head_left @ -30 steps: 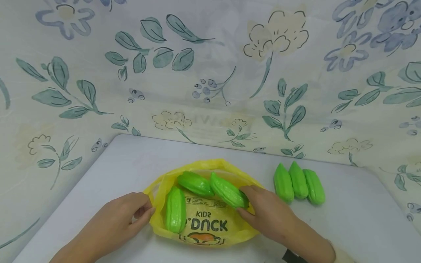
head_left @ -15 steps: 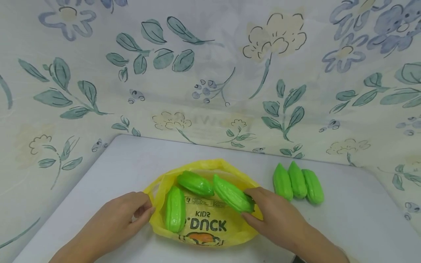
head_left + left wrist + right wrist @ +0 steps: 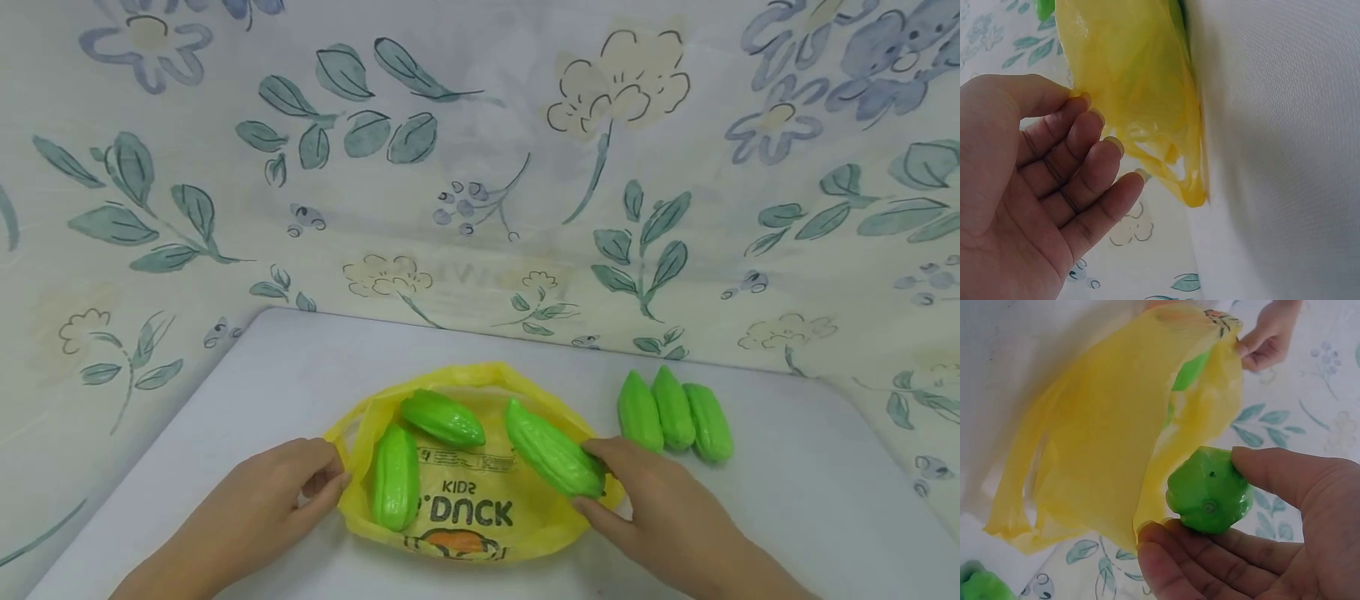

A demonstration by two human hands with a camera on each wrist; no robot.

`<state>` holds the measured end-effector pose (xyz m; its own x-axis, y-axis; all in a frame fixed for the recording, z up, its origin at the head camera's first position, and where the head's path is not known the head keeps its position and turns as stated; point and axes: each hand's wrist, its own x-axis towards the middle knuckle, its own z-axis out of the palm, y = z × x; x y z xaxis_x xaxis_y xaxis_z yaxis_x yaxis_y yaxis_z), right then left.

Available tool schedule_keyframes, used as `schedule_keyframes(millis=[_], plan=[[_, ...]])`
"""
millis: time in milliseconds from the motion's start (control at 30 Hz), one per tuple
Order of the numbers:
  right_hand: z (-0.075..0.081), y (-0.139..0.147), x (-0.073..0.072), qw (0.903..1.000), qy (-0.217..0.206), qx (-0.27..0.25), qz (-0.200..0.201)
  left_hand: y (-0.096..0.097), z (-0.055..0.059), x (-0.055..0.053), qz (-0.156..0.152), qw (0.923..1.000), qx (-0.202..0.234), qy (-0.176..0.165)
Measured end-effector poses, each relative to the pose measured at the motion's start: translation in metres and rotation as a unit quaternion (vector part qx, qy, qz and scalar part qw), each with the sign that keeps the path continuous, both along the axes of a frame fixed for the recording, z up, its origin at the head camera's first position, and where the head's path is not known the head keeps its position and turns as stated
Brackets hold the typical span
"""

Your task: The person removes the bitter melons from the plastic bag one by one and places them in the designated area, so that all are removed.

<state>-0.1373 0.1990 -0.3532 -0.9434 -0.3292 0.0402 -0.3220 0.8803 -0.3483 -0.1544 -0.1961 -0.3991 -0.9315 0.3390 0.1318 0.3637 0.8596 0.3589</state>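
Note:
A yellow plastic bag (image 3: 480,375) lies with its mouth spread wide on the table, printed lettering showing inside. My left hand (image 3: 273,492) pinches its left rim between thumb and index finger; the left wrist view shows the bag's thin film (image 3: 1129,75) at those fingertips. Over the right side of the mouth, my right hand (image 3: 652,500) holds a glossy green ridged gourd (image 3: 551,450) by its right end. In the right wrist view the gourd's stem end (image 3: 1209,494) faces the camera, between thumb and fingers. Inside the bag lie two similar gourds, one slanted (image 3: 444,417) and one upright (image 3: 396,479).
Right of the bag, three more green gourds (image 3: 673,408) lie side by side on the white table (image 3: 810,475). A floral-patterned cloth (image 3: 480,167) rises behind the table's back edge.
My right hand has moved right and slightly down with the gourd, drawing it away from the two in the bag. My left hand keeps its place on the rim.

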Motion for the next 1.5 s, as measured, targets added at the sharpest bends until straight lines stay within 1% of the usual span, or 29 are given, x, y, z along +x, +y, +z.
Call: schedule_keyframes(millis=[67, 233, 467, 567, 700, 800, 1033, 1133, 1267, 1400, 1500], plan=[[0.000, 0.004, 0.002, 1.0000, -0.003, -0.003, -0.008, 0.000, 0.000, 0.000, 0.000, 1.0000, -0.001, -0.001], [0.001, 0.011, 0.006, 0.9982, -0.037, -0.002, -0.048, 0.000, -0.001, 0.000, 0.002, 0.9999, -0.002, -0.014], [-0.001, 0.023, 0.012, 0.9939, -0.064, -0.002, -0.090, -0.001, -0.002, 0.000, 0.002, 1.0000, -0.001, -0.009], [-0.002, 0.030, 0.015, 0.9921, -0.075, -0.008, -0.101, 0.000, -0.001, 0.000, 0.003, 1.0000, 0.001, -0.009], [-0.004, 0.041, 0.021, 0.9924, -0.065, -0.016, -0.103, 0.000, -0.001, 0.000, 0.003, 1.0000, 0.001, -0.008], [-0.005, 0.047, 0.024, 0.9915, -0.063, -0.016, -0.113, 0.000, -0.001, -0.001, 0.002, 1.0000, -0.002, -0.007], [-0.010, 0.057, 0.028, 0.9834, -0.094, -0.003, -0.155, 0.001, -0.002, -0.001, 0.006, 0.9997, -0.010, -0.019], [-0.015, 0.062, 0.030, 0.9812, -0.100, -0.003, -0.165, 0.001, -0.002, -0.001, 0.009, 0.9997, -0.012, -0.020], [-0.021, 0.069, 0.035, 0.9800, -0.094, -0.009, -0.175, 0.001, -0.002, -0.001, 0.011, 0.9995, -0.016, -0.023], [-0.024, 0.075, 0.037, 0.9760, -0.105, -0.003, -0.191, 0.002, -0.002, -0.002, 0.012, 0.9994, -0.019, -0.027], [-0.026, 0.079, 0.037, 0.9722, -0.124, 0.005, -0.198, 0.002, -0.002, -0.002, 0.011, 0.9995, -0.018, -0.025]])
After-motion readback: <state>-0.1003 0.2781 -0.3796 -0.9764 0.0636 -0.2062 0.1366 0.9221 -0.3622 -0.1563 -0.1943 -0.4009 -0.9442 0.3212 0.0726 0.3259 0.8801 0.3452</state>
